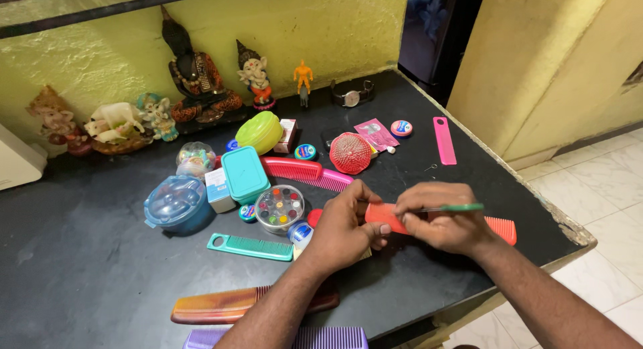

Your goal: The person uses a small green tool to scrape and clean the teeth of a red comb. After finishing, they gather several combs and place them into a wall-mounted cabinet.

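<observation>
Fingers of the left hand clamp the red comb above the tabletop; the right hand pinches a green pick. Pressing hard could bend teeth.

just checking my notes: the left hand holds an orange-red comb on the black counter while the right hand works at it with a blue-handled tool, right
Not quite. The tool in the right hand has a green handle, not blue, as the head view shows. The rest holds: the left hand grips the orange-red comb over the black counter while the right hand works at it.
</observation>
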